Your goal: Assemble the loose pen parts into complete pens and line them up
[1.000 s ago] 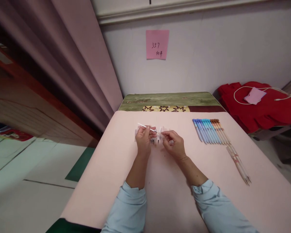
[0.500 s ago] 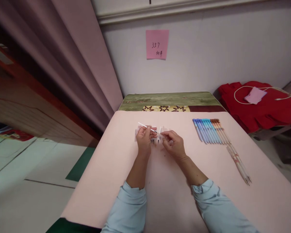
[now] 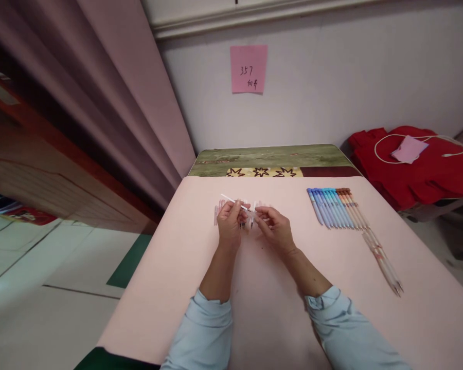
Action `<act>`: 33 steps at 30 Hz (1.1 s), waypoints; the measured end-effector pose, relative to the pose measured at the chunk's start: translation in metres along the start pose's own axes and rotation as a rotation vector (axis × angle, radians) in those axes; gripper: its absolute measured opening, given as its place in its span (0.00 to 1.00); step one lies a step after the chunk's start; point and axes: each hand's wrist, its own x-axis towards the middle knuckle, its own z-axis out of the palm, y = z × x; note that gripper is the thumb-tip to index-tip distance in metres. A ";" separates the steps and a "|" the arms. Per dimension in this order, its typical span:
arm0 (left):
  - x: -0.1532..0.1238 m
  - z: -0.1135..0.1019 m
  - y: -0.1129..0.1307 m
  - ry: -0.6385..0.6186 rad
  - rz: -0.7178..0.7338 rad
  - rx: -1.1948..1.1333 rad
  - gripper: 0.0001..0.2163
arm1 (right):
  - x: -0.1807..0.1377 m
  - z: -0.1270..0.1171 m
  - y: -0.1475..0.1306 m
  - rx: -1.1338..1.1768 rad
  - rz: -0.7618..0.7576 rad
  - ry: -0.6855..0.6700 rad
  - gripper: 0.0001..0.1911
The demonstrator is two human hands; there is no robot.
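Note:
My left hand (image 3: 230, 218) is closed in a pinch on a thin white pen refill (image 3: 228, 198), which slants up and left past the fingers. My right hand (image 3: 273, 224) pinches a small clear pen part (image 3: 253, 214) at the refill's lower right end. The fingers partly cover where the two meet. Behind and under the hands lie several pen parts: pinkish clear pieces (image 3: 216, 215) on the left and slim white and dark-tipped ones (image 3: 252, 223) in the middle, partly hidden.
A row of blue and brown-topped pens (image 3: 330, 208) lies on the right of the pale pink table cover (image 3: 278, 308). Clear pens (image 3: 384, 262) lie nearer the right edge. Beyond the table are a red cloth (image 3: 420, 177) with a white cable, and a wall with a pink note (image 3: 249, 69).
The dark tip of the refill, seen between my hands before, is now covered by the clear part. My right hand has shifted slightly left, toward my left hand.

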 end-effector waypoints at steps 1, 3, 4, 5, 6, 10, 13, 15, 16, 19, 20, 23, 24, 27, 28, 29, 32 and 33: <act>0.000 0.000 0.000 0.007 -0.001 -0.010 0.14 | 0.000 0.000 0.001 0.005 0.012 0.008 0.14; 0.001 0.000 0.000 0.019 0.004 -0.014 0.14 | 0.000 0.000 0.003 -0.017 0.033 0.019 0.13; 0.001 0.000 -0.001 0.023 0.010 -0.009 0.14 | 0.000 -0.001 0.004 -0.046 0.039 0.017 0.12; 0.001 0.001 -0.001 0.024 0.017 0.001 0.13 | 0.000 -0.001 0.004 -0.079 0.039 0.011 0.12; 0.000 0.002 -0.001 0.024 0.025 0.015 0.13 | 0.000 -0.002 0.003 -0.111 0.034 0.004 0.11; -0.001 0.007 0.001 0.043 0.067 0.051 0.13 | 0.002 -0.006 -0.002 -0.165 0.002 0.002 0.11; -0.001 0.007 0.001 0.054 0.078 0.048 0.13 | 0.005 -0.008 -0.006 -0.167 -0.008 0.002 0.11; -0.001 0.007 0.000 0.043 0.071 0.058 0.14 | 0.006 -0.009 -0.007 -0.160 -0.023 -0.009 0.10; -0.002 0.008 0.000 0.032 0.069 0.078 0.13 | 0.007 -0.009 -0.007 -0.156 -0.030 -0.016 0.10; -0.004 0.010 -0.003 -0.018 0.081 0.173 0.12 | 0.008 -0.009 -0.007 -0.146 -0.031 -0.016 0.11; -0.005 0.012 -0.003 -0.042 0.087 0.201 0.12 | 0.008 -0.010 -0.007 -0.140 -0.028 -0.009 0.11; -0.005 0.011 0.001 -0.107 0.099 0.234 0.11 | 0.009 -0.010 -0.006 -0.117 -0.022 0.028 0.11; -0.004 0.009 0.003 -0.101 0.113 0.231 0.11 | 0.009 -0.010 -0.005 -0.113 -0.019 0.050 0.11; 0.004 -0.006 0.013 0.075 0.221 0.238 0.11 | 0.010 -0.011 -0.004 -0.099 -0.005 0.146 0.12; 0.007 -0.013 0.016 0.168 0.266 0.277 0.10 | 0.010 -0.012 -0.004 -0.094 0.005 0.177 0.12; 0.010 -0.019 0.018 0.243 0.293 0.350 0.08 | 0.010 -0.012 -0.004 -0.089 0.017 0.200 0.12; 0.015 -0.031 0.016 0.321 0.312 0.653 0.04 | 0.009 -0.012 -0.003 -0.076 0.054 0.225 0.12; 0.016 -0.033 0.014 0.303 0.327 0.755 0.04 | 0.009 -0.012 -0.003 -0.073 0.061 0.228 0.12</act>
